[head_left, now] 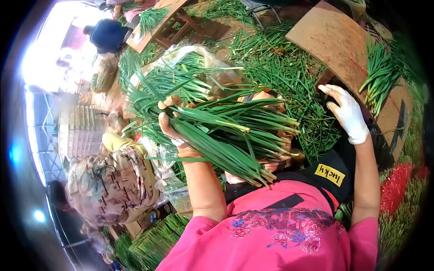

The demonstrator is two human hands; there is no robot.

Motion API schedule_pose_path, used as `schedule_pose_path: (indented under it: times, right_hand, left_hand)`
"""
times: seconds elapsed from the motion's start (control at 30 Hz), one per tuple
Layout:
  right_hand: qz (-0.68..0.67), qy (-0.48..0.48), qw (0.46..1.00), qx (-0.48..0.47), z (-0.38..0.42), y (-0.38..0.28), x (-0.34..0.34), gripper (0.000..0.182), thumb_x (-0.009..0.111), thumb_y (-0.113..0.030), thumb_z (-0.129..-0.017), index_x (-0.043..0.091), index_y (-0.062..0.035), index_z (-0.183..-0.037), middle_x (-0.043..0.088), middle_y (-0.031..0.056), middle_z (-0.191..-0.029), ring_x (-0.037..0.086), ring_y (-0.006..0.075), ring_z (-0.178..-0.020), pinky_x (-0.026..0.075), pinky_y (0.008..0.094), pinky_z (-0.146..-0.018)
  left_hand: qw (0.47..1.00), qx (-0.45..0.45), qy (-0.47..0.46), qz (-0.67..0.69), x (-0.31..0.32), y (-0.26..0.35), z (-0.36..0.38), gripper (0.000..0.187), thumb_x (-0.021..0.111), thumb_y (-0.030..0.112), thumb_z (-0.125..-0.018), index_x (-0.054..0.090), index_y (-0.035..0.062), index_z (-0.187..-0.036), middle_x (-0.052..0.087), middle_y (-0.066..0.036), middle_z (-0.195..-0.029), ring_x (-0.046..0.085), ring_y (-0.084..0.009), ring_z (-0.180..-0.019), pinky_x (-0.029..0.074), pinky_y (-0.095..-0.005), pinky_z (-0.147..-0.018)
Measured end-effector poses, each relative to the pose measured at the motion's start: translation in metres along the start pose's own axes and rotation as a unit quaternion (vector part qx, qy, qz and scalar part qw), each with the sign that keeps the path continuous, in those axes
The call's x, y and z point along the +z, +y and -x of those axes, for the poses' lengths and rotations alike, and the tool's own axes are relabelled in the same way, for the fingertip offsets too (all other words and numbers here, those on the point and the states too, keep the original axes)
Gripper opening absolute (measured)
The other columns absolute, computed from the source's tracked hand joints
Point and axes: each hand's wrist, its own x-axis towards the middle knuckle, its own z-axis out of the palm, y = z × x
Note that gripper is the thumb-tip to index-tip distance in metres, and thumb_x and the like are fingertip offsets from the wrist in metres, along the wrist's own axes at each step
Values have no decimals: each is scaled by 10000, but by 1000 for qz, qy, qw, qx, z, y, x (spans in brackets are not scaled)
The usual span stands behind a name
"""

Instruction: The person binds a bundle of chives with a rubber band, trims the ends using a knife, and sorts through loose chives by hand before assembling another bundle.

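My left hand (169,119) is closed around a bunch of garlic chives (212,135), long flat green leaves with pale stem ends pointing right, above my lap. Some of the leaves hide part of its fingers. My right hand (347,113), in a white glove, is raised with nothing in it and its fingers apart. It is near the edge of a wooden board (330,40). Behind the held bunch, more chives lie in an open clear plastic bag (212,61).
Loose green leaves (289,67) cover the ground ahead. A small bundle of chives (379,74) lies on the right board, with red ties (395,187) below it. A person in a patterned garment (113,185) is close on the left. Farther off are a wooden table (158,22) and another person (107,36).
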Motion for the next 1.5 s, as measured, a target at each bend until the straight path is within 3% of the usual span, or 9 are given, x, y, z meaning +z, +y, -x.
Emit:
schedule_pose_path:
  times: [0.2,0.43,0.53,0.63,0.67,0.93,1.17,1.33,1.5]
  right_hand:
    - [-385,-72,913,113,-45,27,55,219,543,-93,-881,657,-33,-1059,671,85,-1078,625,164,-991,469,257,-874]
    - [-406,-167,886,148,-89,-19,106,441,652,-157,-788,601,-120,-1224,650,119,-1088,622,178,-880,492,289,-794]
    - [-359,-150,915,111,-94,-26,118,258,669,-115,-793,673,-59,-1045,679,56,-808,633,152,-776,499,293,-712]
    - [-539,-117,817,167,-75,-8,103,154,648,-105,-817,683,-9,-932,667,43,-741,570,91,-603,447,260,-540]
    - [-401,-104,882,226,-67,8,94,167,633,-121,-833,681,3,-933,671,43,-752,558,93,-596,436,246,-533]
    - [-421,-81,858,284,14,73,57,206,553,-173,-912,646,10,-904,680,66,-876,592,112,-717,463,227,-612]
    - [-401,-96,904,110,-63,-4,50,226,543,-127,-877,669,8,-1008,672,94,-1024,607,189,-981,459,289,-885]
    - [-142,-193,967,87,-88,-46,39,222,695,-117,-695,663,-62,-908,619,112,-885,612,276,-862,490,350,-769]
    - [-33,-161,985,-48,-87,-45,63,172,684,-171,-713,668,-64,-846,639,123,-816,625,304,-803,495,383,-711]
  left_hand:
    - [1000,10,10,-11,-2,-1,3,198,599,265,-873,579,197,-1057,514,18,-1104,506,-142,-860,428,-325,-818]
    - [993,53,40,-93,7,-4,4,256,597,321,-867,499,155,-1036,509,-10,-1009,470,-122,-730,421,-293,-686]
    - [1000,6,22,-14,-3,6,2,269,634,292,-842,473,141,-996,484,6,-954,415,-120,-715,377,-287,-676]
    - [999,-3,31,34,-6,9,4,243,646,259,-831,484,140,-968,477,15,-946,402,-116,-724,364,-282,-684]
    - [999,-2,20,33,-7,9,5,228,644,252,-832,490,138,-954,476,16,-945,404,-116,-726,364,-281,-689]
    - [998,5,42,44,-18,10,10,195,643,218,-841,518,136,-964,515,28,-970,441,-113,-761,388,-278,-747]
    - [997,-28,30,69,-7,0,3,207,628,230,-857,517,123,-996,502,7,-984,436,-116,-747,386,-287,-748]
    - [999,-10,22,41,1,-2,2,215,631,217,-852,514,120,-1004,499,-4,-986,434,-120,-746,393,-292,-738]
    - [998,-23,27,55,8,-5,-2,206,637,212,-846,517,128,-991,494,6,-977,427,-111,-734,392,-283,-718]
